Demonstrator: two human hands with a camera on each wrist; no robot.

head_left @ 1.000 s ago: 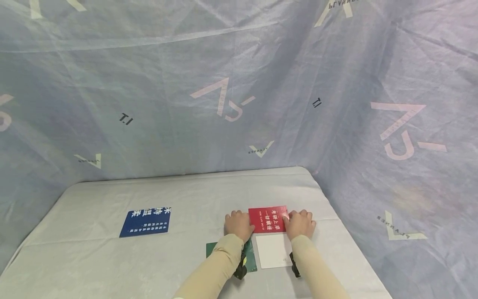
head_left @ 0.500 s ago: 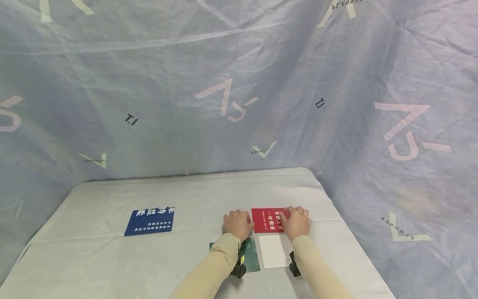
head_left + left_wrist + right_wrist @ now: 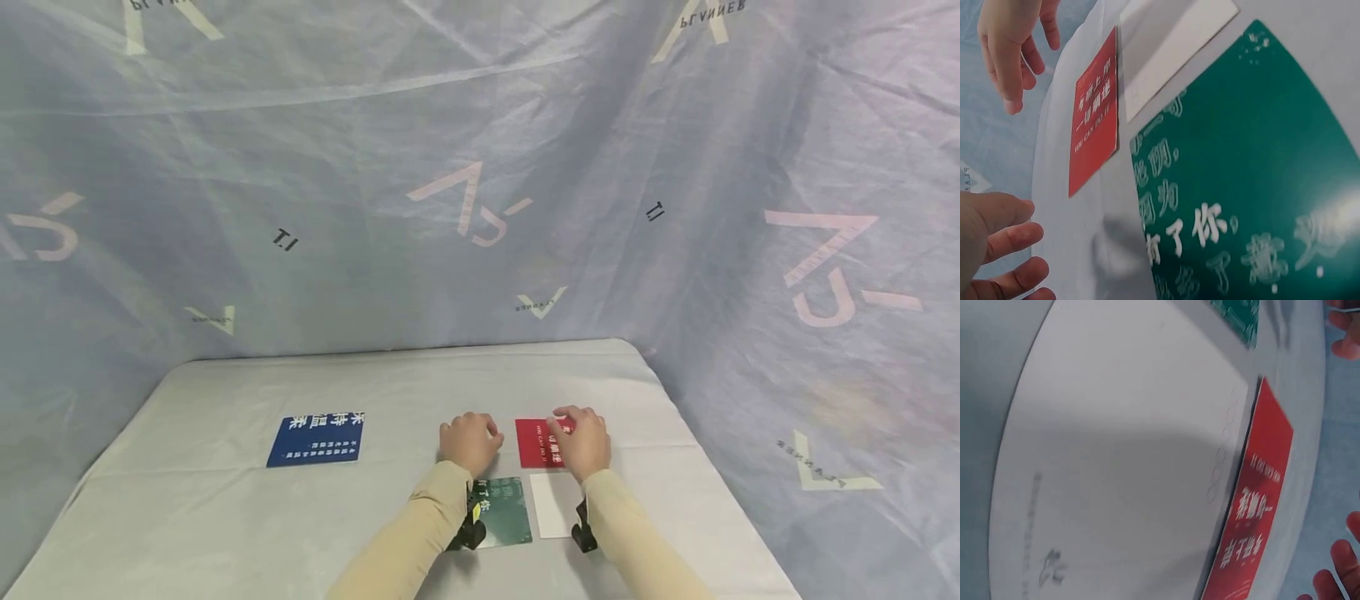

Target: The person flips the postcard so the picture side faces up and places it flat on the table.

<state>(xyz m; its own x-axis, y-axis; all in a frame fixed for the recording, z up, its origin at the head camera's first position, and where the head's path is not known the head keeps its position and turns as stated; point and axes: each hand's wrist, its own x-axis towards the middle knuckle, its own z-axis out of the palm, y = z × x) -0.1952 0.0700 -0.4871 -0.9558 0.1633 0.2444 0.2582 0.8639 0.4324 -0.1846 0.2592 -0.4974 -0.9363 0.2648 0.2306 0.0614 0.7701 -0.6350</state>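
Note:
A red card [image 3: 533, 443] with white lettering lies flat on the cloth-covered table. My right hand [image 3: 587, 442] hovers over its right part, hiding some print, with fingers loosely bent and holding nothing. To the red card's left is my left hand [image 3: 470, 444], also holding nothing; its relaxed fingers [image 3: 1019, 234] show apart from the cards in the left wrist view. A green card [image 3: 506, 510] with white characters lies partly under the left wrist. Beside it is a white card [image 3: 1116, 444] with faint print, its right part covered by my right forearm in the head view.
A blue card [image 3: 317, 438] with white characters lies farther left on the pale table cloth [image 3: 202, 500]. Grey-blue printed fabric [image 3: 360, 250] hangs behind the table and along its right side. A black wrist device [image 3: 471, 527] sits over the green card.
Both hands have left the red card's edges and risen. The right hand has shifted leftward over the card, the left hand slightly left. The head view has turned a little left.

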